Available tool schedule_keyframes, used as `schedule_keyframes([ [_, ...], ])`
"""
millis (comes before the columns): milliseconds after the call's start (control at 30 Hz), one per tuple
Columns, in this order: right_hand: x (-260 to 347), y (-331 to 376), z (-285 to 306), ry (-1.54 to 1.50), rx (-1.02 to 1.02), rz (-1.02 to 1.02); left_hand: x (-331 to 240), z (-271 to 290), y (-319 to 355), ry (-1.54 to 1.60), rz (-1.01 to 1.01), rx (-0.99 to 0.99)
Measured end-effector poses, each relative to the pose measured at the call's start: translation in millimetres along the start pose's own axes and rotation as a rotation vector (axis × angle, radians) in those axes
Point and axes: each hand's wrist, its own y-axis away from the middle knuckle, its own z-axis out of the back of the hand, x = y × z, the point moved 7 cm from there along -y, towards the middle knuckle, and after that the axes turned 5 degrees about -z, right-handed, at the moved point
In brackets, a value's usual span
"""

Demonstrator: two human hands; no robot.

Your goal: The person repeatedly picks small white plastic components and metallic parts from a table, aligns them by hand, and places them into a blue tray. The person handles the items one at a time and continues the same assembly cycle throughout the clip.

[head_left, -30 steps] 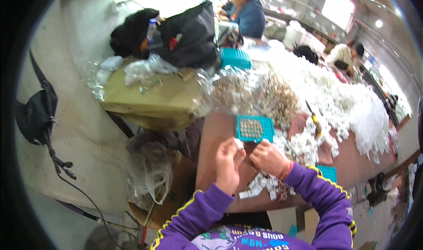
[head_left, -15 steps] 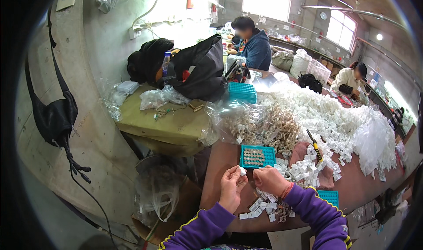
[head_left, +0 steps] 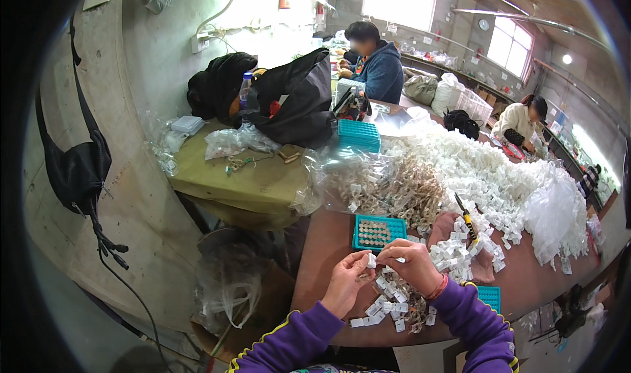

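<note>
My left hand (head_left: pixel 346 283) pinches a small white piece (head_left: pixel 371 260) between thumb and fingertips, over the near part of the brown table. Beside it, my right hand (head_left: pixel 414 266) has thumb and fingers drawn together close to that piece. Whatever the right fingertips hold, if anything, is too small to make out. Just beyond both hands sits a teal tray (head_left: pixel 399 224) of small cells, several filled with round beige pieces. Under and around my wrists lie loose white tag-like pieces (head_left: pixel 376 309), with brownish stringy bits among them.
A large heap of white pieces (head_left: pixel 486 159) spreads over the right side, next to a clear bag of brownish pieces (head_left: pixel 374 182). Yellow-handled cutters (head_left: pixel 467 220) lie on a cloth. Stacked teal trays (head_left: pixel 359 136) stand farther back. Two people (head_left: pixel 381 74) sit beyond.
My right hand has turned from a closed fist to a fingertip pinch beside the white piece. My left hand still holds that piece. The view has shifted slightly.
</note>
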Motion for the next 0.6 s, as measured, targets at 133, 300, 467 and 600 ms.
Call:
schedule_keyframes([
  [133, 8.8, 3.0, 4.7, 0.075, -0.036, 0.04, -1.6, -8.6, 3.6, -0.054, 0.02, 0.051],
  [300, 14.5, 5.9, 6.7, 0.188, -0.005, 0.075, -1.9, -15.8, 4.1, -0.127, 0.017, 0.113],
  [467, 17.6, 8.3, 2.1, 0.357, 0.171, 0.129, 2.5, -17.7, 2.3, -0.262, -0.015, 0.182],
  [600, 17.6, 8.0, -1.4, 0.387, 0.203, 0.129, 3.8, -17.2, 1.0, -0.331, -0.045, 0.225],
])
